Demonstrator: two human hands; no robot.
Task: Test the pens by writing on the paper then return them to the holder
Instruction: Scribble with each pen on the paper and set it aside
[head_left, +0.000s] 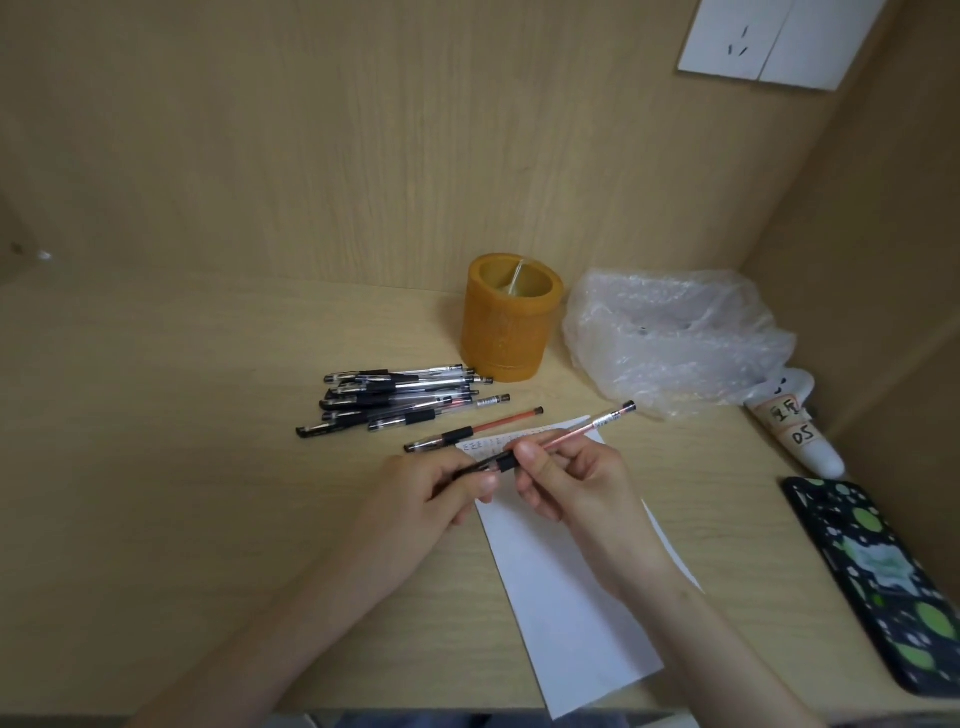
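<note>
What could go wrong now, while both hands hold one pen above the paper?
1. The left hand grips the black end of the pen and the right hand its barrel; a sudden pull may smear ink on the paper.
2. A loose pen lies close to the pile of pens, so tested and untested pens may get mixed.

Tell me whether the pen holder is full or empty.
Nearly empty: the holder shows only one thin pale stick inside; the pens lie piled on the desk beside it.
</note>
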